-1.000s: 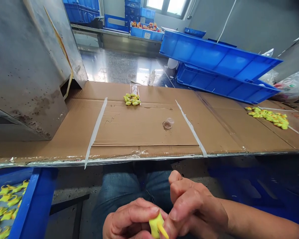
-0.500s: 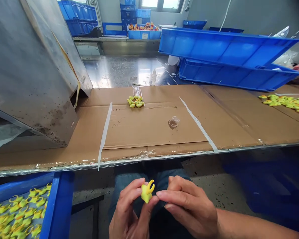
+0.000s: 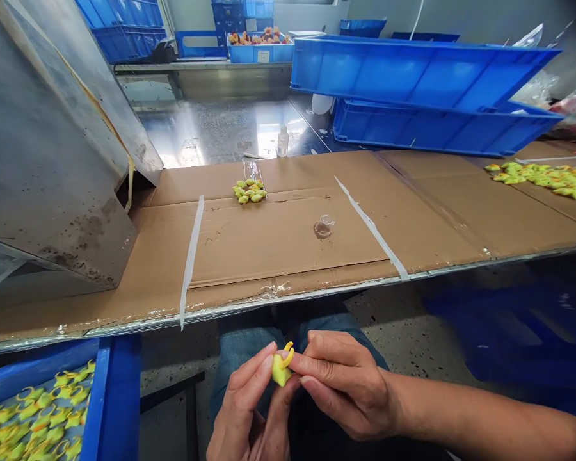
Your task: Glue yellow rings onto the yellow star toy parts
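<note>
In front of my lap, my left hand (image 3: 254,403) is closed, pinching a small yellow-green horned piece (image 3: 281,371) between its thumb and fingers. Two curved yellow prongs stand up from the piece. My right hand (image 3: 345,383) is closed too, its forefinger tip against the base of the prongs and its thumb just below. Whether anything tiny sits between those right fingertips is hidden. Similar yellow-green pieces with curved prongs lie in a blue tray (image 3: 109,397) at lower left.
A cardboard-covered bench (image 3: 269,246) crosses ahead, bearing a small cluster of yellow-green pieces (image 3: 248,191), a round clear lid (image 3: 323,226) and more pieces (image 3: 542,178) at right. A small bottle (image 3: 283,141) stands behind. Stacked blue crates (image 3: 413,73) and a metal housing (image 3: 52,166) flank it.
My right hand has moved left and in, so its forefinger now touches the prongs of the piece. My left hand keeps its hold. The view has shifted slightly.
</note>
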{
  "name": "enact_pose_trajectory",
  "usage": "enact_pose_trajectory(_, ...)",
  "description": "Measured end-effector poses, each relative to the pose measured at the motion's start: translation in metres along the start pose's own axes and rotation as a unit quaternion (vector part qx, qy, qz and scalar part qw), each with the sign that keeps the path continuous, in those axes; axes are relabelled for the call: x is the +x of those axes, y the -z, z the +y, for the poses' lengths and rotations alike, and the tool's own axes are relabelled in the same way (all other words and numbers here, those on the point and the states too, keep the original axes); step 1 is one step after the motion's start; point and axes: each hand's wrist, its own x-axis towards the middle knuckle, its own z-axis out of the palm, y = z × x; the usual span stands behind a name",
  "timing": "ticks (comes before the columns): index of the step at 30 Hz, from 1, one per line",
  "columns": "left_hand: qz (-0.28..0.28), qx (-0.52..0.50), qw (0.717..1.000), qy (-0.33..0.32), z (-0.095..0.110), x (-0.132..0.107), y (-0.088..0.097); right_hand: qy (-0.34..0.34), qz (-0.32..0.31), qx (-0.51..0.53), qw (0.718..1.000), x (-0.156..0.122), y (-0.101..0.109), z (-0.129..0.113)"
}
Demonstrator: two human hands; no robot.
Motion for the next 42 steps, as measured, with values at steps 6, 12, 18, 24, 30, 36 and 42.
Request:
enact_pose_trajectory(6, 0.078, 0.04, 0.996, -0.02, 0.004, -0.005, -0.01, 0.028, -0.011, -0.012, 0.999, 0.004, 0.003, -0.001)
enact_pose_trajectory(12, 0.09, 0.026, 0.994, -0.053, 0.004, -0.004, -0.012, 0.055, -0.008, -0.024, 0.998, 0.004, 0.005, 0.001)
enact_pose_trajectory(18, 0.089, 0.044, 0.993, -0.062, 0.003, -0.005, -0.011, 0.059, -0.027, -0.013, 0.998, 0.003, 0.007, 0.002)
enact_pose_trajectory(24, 0.088, 0.02, 0.994, -0.053, -0.001, -0.01, -0.014, 0.064, -0.027, -0.01, 0.998, 0.002, 0.008, 0.003)
enact_pose_trajectory(30, 0.099, 0.001, 0.994, -0.039, -0.002, -0.007, -0.016, 0.073, -0.033, -0.015, 0.997, 0.006, 0.009, 0.006)
enact_pose_trajectory(36, 0.156, -0.067, 0.985, 0.043, 0.0, 0.004, -0.021, 0.104, -0.04, -0.082, 0.99, 0.024, 0.005, 0.005)
enact_pose_trajectory(42, 0.256, -0.149, 0.935, 0.195, -0.002, 0.027, 0.004, 0.01, 0.029, -0.087, 0.996, 0.018, -0.011, -0.015)
